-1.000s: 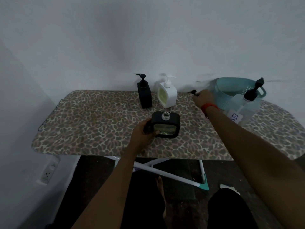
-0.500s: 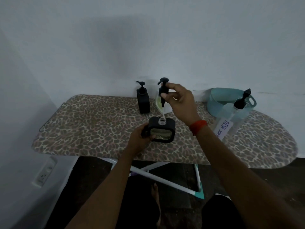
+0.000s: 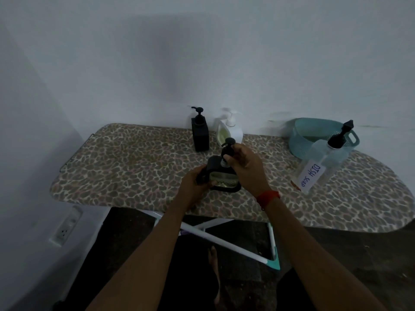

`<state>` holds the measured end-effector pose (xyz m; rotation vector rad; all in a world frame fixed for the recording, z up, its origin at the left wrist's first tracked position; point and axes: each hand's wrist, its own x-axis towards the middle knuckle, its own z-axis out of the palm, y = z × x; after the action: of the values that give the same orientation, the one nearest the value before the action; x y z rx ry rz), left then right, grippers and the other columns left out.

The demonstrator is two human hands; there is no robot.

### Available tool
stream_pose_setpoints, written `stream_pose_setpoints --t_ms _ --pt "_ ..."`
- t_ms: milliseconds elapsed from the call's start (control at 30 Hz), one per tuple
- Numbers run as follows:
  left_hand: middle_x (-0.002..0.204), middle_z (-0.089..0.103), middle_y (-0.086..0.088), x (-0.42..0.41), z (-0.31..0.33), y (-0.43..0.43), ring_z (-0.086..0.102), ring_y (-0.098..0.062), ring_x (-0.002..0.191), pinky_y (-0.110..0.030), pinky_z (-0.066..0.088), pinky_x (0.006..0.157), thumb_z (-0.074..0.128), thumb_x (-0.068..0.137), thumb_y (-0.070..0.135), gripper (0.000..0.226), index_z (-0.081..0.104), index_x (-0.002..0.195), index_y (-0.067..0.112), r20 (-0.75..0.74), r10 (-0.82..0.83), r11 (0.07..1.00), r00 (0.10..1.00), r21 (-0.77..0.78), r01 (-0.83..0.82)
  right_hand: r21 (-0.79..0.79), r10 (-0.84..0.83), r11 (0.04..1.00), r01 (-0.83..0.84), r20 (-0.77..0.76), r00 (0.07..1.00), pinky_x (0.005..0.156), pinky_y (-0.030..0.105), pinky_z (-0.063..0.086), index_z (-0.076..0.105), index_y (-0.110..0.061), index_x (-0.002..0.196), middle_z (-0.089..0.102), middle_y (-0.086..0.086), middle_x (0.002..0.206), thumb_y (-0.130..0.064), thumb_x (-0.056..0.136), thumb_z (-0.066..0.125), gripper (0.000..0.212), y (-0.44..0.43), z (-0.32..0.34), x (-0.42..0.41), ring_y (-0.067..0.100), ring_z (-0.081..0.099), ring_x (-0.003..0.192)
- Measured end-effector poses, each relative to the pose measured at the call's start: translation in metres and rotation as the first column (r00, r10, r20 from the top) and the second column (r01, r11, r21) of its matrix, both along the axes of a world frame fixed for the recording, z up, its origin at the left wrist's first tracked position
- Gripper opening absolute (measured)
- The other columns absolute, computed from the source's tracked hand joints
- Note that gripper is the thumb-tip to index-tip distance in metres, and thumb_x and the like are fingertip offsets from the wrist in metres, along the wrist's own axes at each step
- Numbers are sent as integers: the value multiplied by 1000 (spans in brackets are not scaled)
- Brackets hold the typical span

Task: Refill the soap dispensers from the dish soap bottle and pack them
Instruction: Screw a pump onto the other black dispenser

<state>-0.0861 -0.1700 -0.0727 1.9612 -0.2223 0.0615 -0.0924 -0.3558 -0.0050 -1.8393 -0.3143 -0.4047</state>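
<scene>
The squat black soap dispenser (image 3: 224, 179), with a clear front window showing yellowish liquid, stands on the leopard-print ironing board (image 3: 134, 167), close to the front edge and about midway along it. A black pump head (image 3: 228, 148) stands upright at its neck; whether it is fully seated cannot be told.

To the left, a wide stretch of leopard cover runs out to the board's squared end. To the right, a narrower band of cover lies between the dispenser and the clear dish soap bottle (image 3: 318, 167) with its black pump and handwritten "DISH SOAP" label. That bottle overlaps the teal plastic basket (image 3: 298, 140) behind it; whether they touch cannot be told. At the back edge, by the wall, a tall black square dispenser (image 3: 199, 134) and a white pump dispenser (image 3: 233, 131) stand just beside each other, near the pump head.

The left hand (image 3: 195, 185) reaches in from below and grips the dispenser's left side — fingers curled round the body, thumb on the front by the window. The right hand (image 3: 244, 169) comes over from the right, its fingertips pinching the pump head low down. A red band (image 3: 268, 196) circles that wrist. Both forearms stretch out over the board's front edge.
</scene>
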Motion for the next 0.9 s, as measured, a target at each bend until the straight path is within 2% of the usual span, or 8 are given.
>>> stream_pose_setpoints --t_ms 167,267,367,467,600,667,767,900 --pt "119 67 -2 2 -1 1 64 -15 105 -17 52 88 78 80 12 56 58 132 11 -26 -4 1000 1000 -7 4 -203 -37 978 49 64 997 88 15 51 68 -11 116 71 2 108 -19 91 74 27 -2 -11 -1 3 63 98" --pt "118 66 1 1 -1 1 63 -10 103 -9 49 83 78 80 12 57 57 133 12 -47 5 1000 999 -10 -5 -160 -73 984 81 55 996 78 25 54 67 -9 103 70 4 95 -19 89 75 19 -2 -16 -2 12 66 87" --pt "124 66 -2 2 -2 2 63 -14 109 -17 50 91 78 80 15 60 56 136 13 -54 12 1000 998 15 -11 -105 -92 990 96 36 995 74 24 54 65 -9 98 68 0 91 -19 86 79 21 0 -16 -3 11 66 86" --pt "125 66 -6 3 -3 3 63 -15 111 -16 50 91 79 80 16 60 56 135 12 -67 14 999 998 45 -11 -53 -66 996 66 -2 998 83 17 51 62 -15 109 67 -3 103 -18 80 84 37 3 -13 -6 7 64 98" --pt "122 67 -3 2 -2 2 64 -12 107 -12 49 86 79 80 15 59 57 134 14 -59 6 999 998 50 -3 -34 -82 996 80 -46 996 94 26 51 59 -18 125 60 2 110 -27 73 89 61 -3 -18 -3 16 61 107" --pt "123 67 -4 2 -4 3 64 -15 109 -20 51 90 80 79 16 61 57 135 13 -69 11 999 998 50 -8 -4 -49 999 49 -110 993 98 26 50 56 -17 135 62 2 121 -26 77 86 66 -6 -19 -5 13 61 113" --pt "123 68 -5 2 -4 3 65 -17 109 -34 53 95 80 79 20 60 57 135 14 -64 16 998 998 63 -12 -53 -41 998 36 -98 994 102 25 49 57 -14 138 65 6 128 -19 87 77 55 -5 -19 -8 11 60 115" --pt "118 70 -4 -1 0 2 66 -15 103 -29 54 90 78 81 18 53 60 131 15 -45 -6 999 999 46 8 -88 -9 996 -1 -114 993 106 24 44 61 -7 134 62 10 136 -18 97 65 38 -6 -18 -8 16 57 124"
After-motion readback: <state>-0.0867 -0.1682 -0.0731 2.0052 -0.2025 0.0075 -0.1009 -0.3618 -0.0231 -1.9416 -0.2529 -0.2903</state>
